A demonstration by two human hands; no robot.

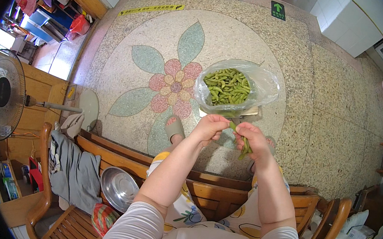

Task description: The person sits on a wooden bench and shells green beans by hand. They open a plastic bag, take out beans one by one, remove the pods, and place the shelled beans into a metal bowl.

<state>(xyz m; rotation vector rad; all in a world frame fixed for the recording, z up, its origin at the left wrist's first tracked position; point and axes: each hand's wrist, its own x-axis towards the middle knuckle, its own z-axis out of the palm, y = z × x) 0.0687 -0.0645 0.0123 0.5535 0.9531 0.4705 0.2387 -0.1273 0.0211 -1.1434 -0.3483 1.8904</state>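
Note:
My left hand (210,128) pinches one end of a green bean pod (233,125) between thumb and finger. The thumb and finger of my right hand (250,137) are on the pod's other end, and several more pods (246,148) are held in its curled fingers. Just beyond both hands, a clear plastic bag (269,87) stands wide open on the floor, filled with green pods (226,86). Part of a flat, light-coloured object (251,111) shows beneath the bag.
I sit on a wooden bench (211,191). To my left are a steel bowl (118,187), a red and green striped bag (104,217), grey cloth (76,163) and a standing fan (2,92). My sandalled feet rest either side, near the bag. Boxes and plastic bags lie at the right.

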